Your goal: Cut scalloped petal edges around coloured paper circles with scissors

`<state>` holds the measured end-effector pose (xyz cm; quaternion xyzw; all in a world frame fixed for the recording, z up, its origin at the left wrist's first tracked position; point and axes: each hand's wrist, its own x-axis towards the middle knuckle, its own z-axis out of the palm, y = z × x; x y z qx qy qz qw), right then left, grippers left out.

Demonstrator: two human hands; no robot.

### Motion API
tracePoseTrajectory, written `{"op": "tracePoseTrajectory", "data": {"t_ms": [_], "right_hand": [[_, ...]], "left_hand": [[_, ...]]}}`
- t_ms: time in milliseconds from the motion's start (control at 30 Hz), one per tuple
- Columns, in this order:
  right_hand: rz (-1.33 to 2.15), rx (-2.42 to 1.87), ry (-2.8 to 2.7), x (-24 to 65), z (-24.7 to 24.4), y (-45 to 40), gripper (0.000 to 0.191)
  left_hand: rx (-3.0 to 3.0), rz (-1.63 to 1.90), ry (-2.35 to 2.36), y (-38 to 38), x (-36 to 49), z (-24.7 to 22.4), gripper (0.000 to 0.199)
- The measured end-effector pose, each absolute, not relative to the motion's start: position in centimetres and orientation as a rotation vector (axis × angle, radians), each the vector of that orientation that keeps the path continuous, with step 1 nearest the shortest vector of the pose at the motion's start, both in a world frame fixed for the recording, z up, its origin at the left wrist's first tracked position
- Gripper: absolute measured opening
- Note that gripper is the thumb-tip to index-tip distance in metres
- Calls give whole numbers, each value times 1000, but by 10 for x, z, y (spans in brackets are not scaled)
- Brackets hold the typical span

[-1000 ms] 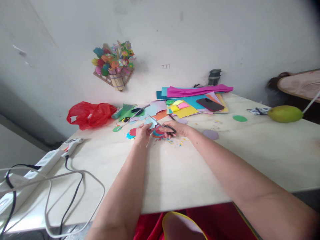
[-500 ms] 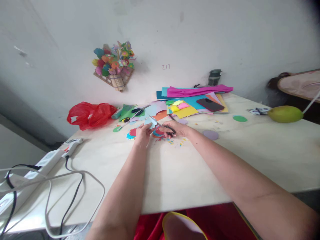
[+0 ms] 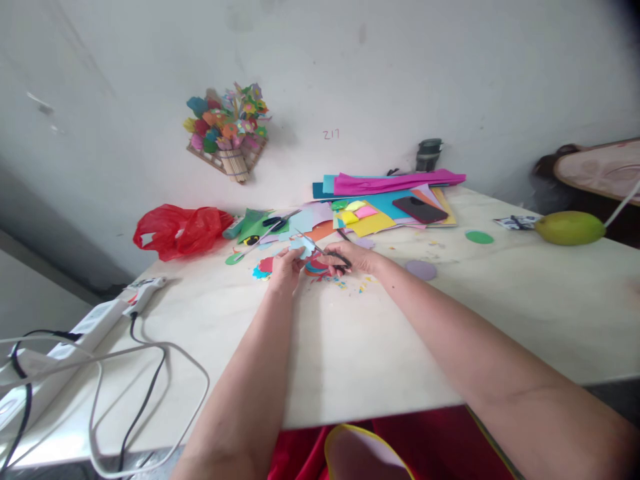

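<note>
Between the thumb and fingers of my left hand [image 3: 289,265] is a light blue paper piece [image 3: 301,247] with a scalloped edge. My right hand [image 3: 345,259] is closed round the black handles of a pair of scissors [image 3: 339,263]. Their blades point up and left and meet the edge of the light blue paper. Under and beside my hands lie red and blue paper cutouts [image 3: 263,268], partly covered by my fingers. Small coloured paper scraps [image 3: 343,283] are scattered on the white table [image 3: 360,353] just below.
Behind my hands are stacked coloured sheets [image 3: 385,200], a phone [image 3: 420,209] and a second pair of scissors [image 3: 273,223]. A red plastic bag [image 3: 183,230] sits left. Power strips [image 3: 90,327] with loose cables run along the left edge. At right lies a yellow-green mango-like object [image 3: 570,228].
Hardly anything differs. Both hands stay in the same place, with the scissors still at the light blue paper's edge; the paper has shifted very slightly.
</note>
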<state>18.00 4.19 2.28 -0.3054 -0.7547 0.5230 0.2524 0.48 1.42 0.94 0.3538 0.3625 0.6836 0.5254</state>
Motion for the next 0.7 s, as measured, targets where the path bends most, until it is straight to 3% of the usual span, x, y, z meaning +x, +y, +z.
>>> {"op": "tracePoseTrajectory", "data": {"t_ms": [700], "right_hand": [[1423,-834,-1987,180,23,43,24]], "left_hand": [[873,1575,910,12,6,11,17]]}}
